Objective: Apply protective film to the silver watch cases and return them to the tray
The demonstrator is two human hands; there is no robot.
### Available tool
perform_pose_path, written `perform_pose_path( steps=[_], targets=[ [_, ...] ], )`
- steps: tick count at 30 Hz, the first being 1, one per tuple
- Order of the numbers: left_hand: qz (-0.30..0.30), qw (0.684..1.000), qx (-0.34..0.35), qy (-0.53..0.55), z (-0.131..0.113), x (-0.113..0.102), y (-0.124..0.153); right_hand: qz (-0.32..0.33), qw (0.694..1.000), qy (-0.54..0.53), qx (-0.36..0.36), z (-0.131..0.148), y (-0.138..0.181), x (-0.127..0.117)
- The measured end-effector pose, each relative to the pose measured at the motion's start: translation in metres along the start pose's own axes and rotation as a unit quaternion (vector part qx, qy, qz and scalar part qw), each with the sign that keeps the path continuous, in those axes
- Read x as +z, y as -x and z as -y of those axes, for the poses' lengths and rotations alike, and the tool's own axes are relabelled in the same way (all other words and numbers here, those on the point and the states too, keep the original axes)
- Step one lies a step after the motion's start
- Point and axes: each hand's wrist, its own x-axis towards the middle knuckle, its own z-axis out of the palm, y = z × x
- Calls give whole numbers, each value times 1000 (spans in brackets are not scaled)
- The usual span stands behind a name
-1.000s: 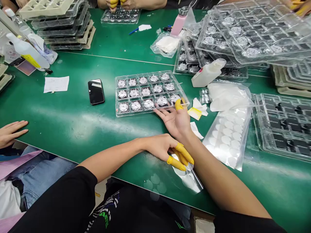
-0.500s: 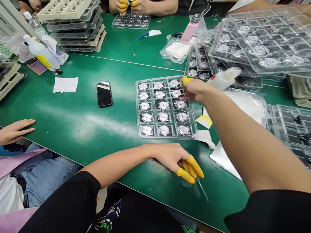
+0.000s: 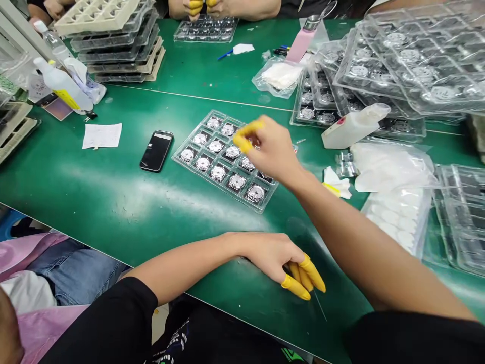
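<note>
A clear plastic tray lies turned at an angle, its compartments holding round silver watch cases on dark backings. My right hand is over its right half, covering several compartments. Yellow finger cots cover its thumb and forefinger, which curve together in a pinch; anything between the tips is too small to make out. My left hand rests near the table's front edge, its yellow-cotted fingers bent down and closed. From under them sticks a thin clear rod-like piece; the rest of it is hidden.
Left of the tray lies a phone, beyond it a paper slip. At right are a white bottle, a metal piece, plastic bags and stacked clear trays. A co-worker's gloved hands are opposite.
The tray has turned and shifted left, nudging the phone askew. My right hand has left the tray's far right corner and moved left over it. My left hand has barely moved.
</note>
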Motion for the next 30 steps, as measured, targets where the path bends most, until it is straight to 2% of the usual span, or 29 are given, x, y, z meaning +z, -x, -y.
perform_pose_path(
  steps=[4,7,11,16,18,21,23,25,30],
  targets=[
    [9,1000,-14,-17,-1,-1,0,27,998,41,-36,3,111,-15],
    [-6,999,-5,-34,-3,0,1,39,998,34,-21,-7,149,-16],
    [-18,999,-13,-48,-7,1,3,42,998,38,-21,-23,161,-28],
    [-26,997,-31,-70,-10,-1,5,-60,994,81,44,-34,179,-44],
    [-33,996,-37,-78,-9,-1,4,-74,985,129,91,-33,182,-45],
    [-37,995,-38,-90,-9,0,3,2,966,210,149,-26,176,-45],
    [-38,994,-35,-101,-9,0,3,53,958,229,166,-23,170,-46],
    [-42,993,-35,-109,-11,0,4,61,965,191,170,-22,166,-48],
    [-63,990,-27,-121,-13,1,4,11,987,14,161,-25,170,-50]
  ],
)
